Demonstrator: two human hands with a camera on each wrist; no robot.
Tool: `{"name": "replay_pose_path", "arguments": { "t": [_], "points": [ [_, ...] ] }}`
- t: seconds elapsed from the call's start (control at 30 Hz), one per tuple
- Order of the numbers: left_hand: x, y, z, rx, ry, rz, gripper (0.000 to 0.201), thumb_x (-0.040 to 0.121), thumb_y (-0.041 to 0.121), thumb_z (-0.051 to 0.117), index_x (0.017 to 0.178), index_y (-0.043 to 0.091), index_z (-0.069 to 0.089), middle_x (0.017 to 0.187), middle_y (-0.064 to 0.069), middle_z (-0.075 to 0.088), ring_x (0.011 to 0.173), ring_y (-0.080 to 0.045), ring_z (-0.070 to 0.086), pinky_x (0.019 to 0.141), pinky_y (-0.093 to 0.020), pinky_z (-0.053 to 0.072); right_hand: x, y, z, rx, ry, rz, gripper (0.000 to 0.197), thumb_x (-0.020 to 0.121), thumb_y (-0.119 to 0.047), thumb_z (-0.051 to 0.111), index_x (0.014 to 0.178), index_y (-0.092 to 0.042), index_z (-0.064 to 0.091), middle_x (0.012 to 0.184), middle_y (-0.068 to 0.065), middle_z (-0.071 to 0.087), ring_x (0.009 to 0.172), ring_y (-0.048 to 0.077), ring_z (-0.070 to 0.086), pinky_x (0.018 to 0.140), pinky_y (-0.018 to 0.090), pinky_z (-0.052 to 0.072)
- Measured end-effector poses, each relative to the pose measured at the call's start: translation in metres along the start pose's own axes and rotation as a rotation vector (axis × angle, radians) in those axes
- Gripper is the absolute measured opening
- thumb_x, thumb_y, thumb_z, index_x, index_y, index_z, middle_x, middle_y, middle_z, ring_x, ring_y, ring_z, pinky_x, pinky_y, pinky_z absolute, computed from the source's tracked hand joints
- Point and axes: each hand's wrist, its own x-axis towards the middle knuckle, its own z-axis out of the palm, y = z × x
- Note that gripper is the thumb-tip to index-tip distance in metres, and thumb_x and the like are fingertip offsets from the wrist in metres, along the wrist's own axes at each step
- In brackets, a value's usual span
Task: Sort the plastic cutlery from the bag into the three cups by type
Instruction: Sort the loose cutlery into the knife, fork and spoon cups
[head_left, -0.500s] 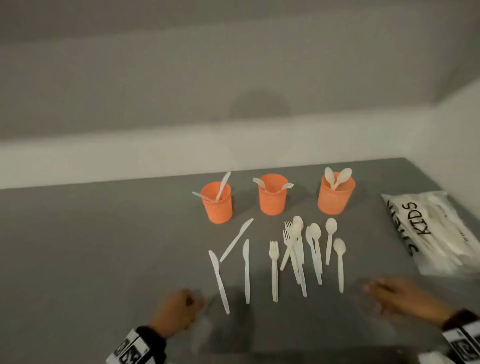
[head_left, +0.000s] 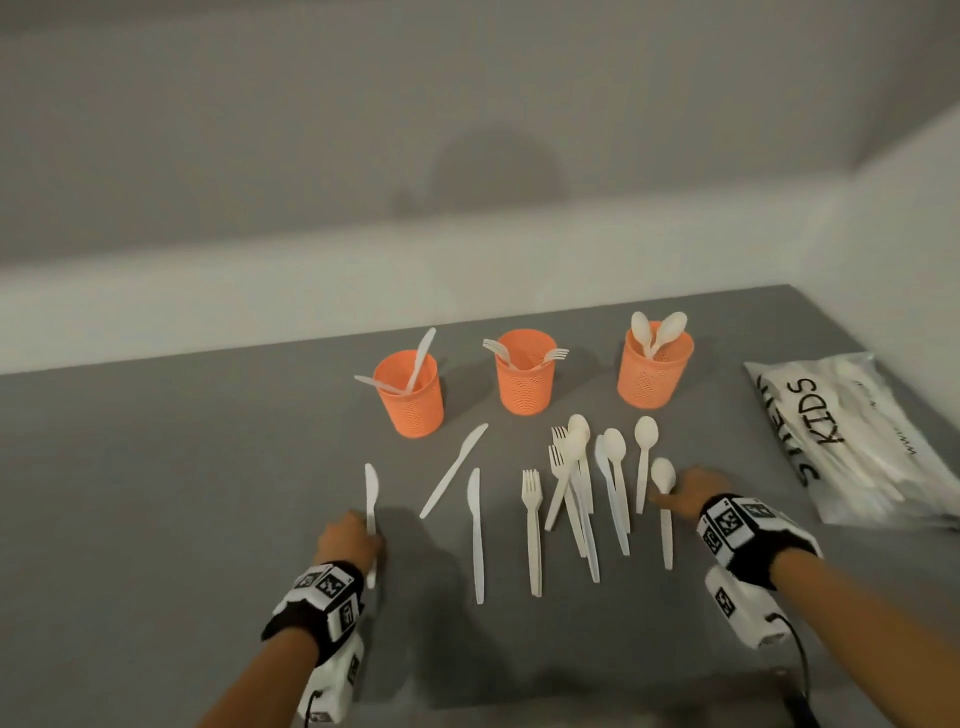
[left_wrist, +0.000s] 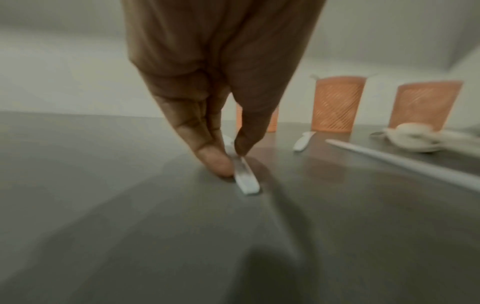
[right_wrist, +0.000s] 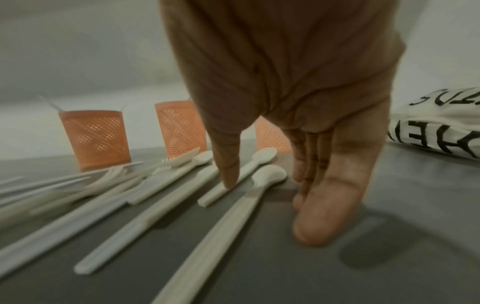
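Note:
Three orange mesh cups stand in a row: the left cup holds knives, the middle cup forks, the right cup spoons. White cutlery lies in front of them on the grey table. My left hand pinches the handle of the leftmost knife, which lies flat on the table; in the left wrist view the thumb and a fingertip squeeze the knife near its end. My right hand hovers spread over the rightmost spoon, thumb on one side, fingers on the other, without closing.
Two more knives, a fork and a crossed heap of forks and spoons lie between my hands. The plastic bag printed KIDS lies at the right by the wall. The table's far edge meets a white ledge.
Both hands have moved forward from the near edge. The left has come onto the leftmost knife's handle, the right to the rightmost spoon.

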Motion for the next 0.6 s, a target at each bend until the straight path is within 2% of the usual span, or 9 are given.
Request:
{"name": "replay_pose_path", "arguments": {
  "t": [0.07, 0.1, 0.17, 0.23, 0.3, 0.37, 0.4, 0.47, 0.6],
  "points": [
    [0.017, 0.004, -0.004, 0.003, 0.036, 0.038, 0.026, 0.090, 0.014, 0.046, 0.112, 0.002, 0.053, 0.118, -0.019, 0.059, 0.110, -0.036, 0.056, 0.090, -0.037, 0.044, 0.003, -0.003, 0.001, 0.011, 0.026, 0.020, 0.034, 0.086, -0.033, 0.061, 0.099, -0.002, 0.061, 0.105, 0.014, 0.064, 0.085, 0.025, 0.055, 0.067, 0.025, 0.036],
    [0.024, 0.008, -0.004, 0.003, 0.043, 0.074, 0.026, 0.089, 0.012, 0.045, 0.112, 0.003, 0.054, 0.117, -0.018, 0.058, 0.109, -0.036, 0.056, 0.091, -0.038, 0.044, 0.005, -0.004, 0.001, 0.033, 0.042, 0.030, 0.027, 0.087, -0.030, 0.060, 0.085, -0.003, 0.059, 0.097, 0.014, 0.062, 0.080, 0.023, 0.052, 0.064, 0.024, 0.036],
    [0.033, 0.026, -0.004, 0.013, 0.034, 0.174, 0.027, 0.090, 0.012, 0.045, 0.114, 0.006, 0.055, 0.118, -0.018, 0.057, 0.109, -0.036, 0.055, 0.092, -0.039, 0.044, 0.011, -0.006, 0.002, 0.093, 0.087, 0.057, 0.035, 0.093, -0.031, 0.050, 0.066, -0.009, 0.047, 0.084, 0.011, 0.056, 0.078, 0.024, 0.053, 0.064, 0.025, 0.036],
    [0.036, 0.048, 0.000, 0.015, 0.010, 0.258, 0.031, 0.093, 0.021, 0.043, 0.120, 0.009, 0.054, 0.121, -0.017, 0.053, 0.110, -0.035, 0.054, 0.093, -0.038, 0.042, 0.010, -0.014, 0.001, 0.156, 0.089, 0.073, 0.040, 0.098, -0.033, 0.038, 0.076, -0.005, 0.055, 0.081, 0.011, 0.057, 0.082, 0.026, 0.056, 0.070, 0.027, 0.036],
    [0.037, 0.068, 0.004, 0.014, -0.004, 0.280, 0.038, 0.094, 0.033, 0.044, 0.127, 0.013, 0.050, 0.125, -0.013, 0.049, 0.114, -0.034, 0.053, 0.094, -0.040, 0.042, 0.008, -0.024, -0.002, 0.165, 0.051, 0.071, 0.047, 0.099, -0.037, 0.033, 0.103, 0.000, 0.061, 0.100, 0.016, 0.062, 0.091, 0.027, 0.056, 0.076, 0.028, 0.036],
    [0.040, 0.083, 0.008, 0.037, 0.001, 0.269, 0.042, 0.092, 0.033, 0.048, 0.130, 0.015, 0.046, 0.128, -0.011, 0.045, 0.115, -0.035, 0.052, 0.094, -0.042, 0.042, 0.007, -0.034, -0.002, 0.148, 0.016, 0.070, 0.060, 0.095, -0.052, 0.032, 0.117, -0.002, 0.057, 0.119, 0.014, 0.060, 0.109, 0.028, 0.056, 0.088, 0.032, 0.040],
    [0.039, 0.087, 0.007, 0.040, 0.006, 0.265, 0.042, 0.092, 0.028, 0.049, 0.131, 0.016, 0.044, 0.130, -0.012, 0.044, 0.115, -0.036, 0.052, 0.094, -0.043, 0.042, 0.007, -0.038, -0.001, 0.146, 0.011, 0.067, 0.068, 0.091, -0.060, 0.035, 0.119, -0.003, 0.057, 0.122, 0.013, 0.059, 0.113, 0.029, 0.055, 0.094, 0.034, 0.040],
    [0.041, 0.091, 0.006, 0.017, 0.001, 0.260, 0.042, 0.091, 0.022, 0.049, 0.132, 0.017, 0.043, 0.131, -0.013, 0.045, 0.116, -0.037, 0.051, 0.095, -0.042, 0.041, 0.012, -0.041, 0.002, 0.142, 0.013, 0.058, 0.077, 0.084, -0.069, 0.039, 0.116, -0.001, 0.058, 0.121, 0.014, 0.061, 0.112, 0.030, 0.056, 0.097, 0.036, 0.041],
    [0.035, 0.065, 0.003, -0.018, -0.058, 0.172, 0.044, 0.087, 0.021, 0.056, 0.129, 0.012, 0.042, 0.127, -0.015, 0.051, 0.115, -0.035, 0.052, 0.095, -0.040, 0.043, 0.015, -0.038, 0.006, 0.166, 0.010, 0.037, 0.069, 0.087, -0.061, 0.044, 0.117, 0.000, 0.056, 0.122, 0.016, 0.059, 0.113, 0.031, 0.055, 0.098, 0.037, 0.040]
  ]
}}
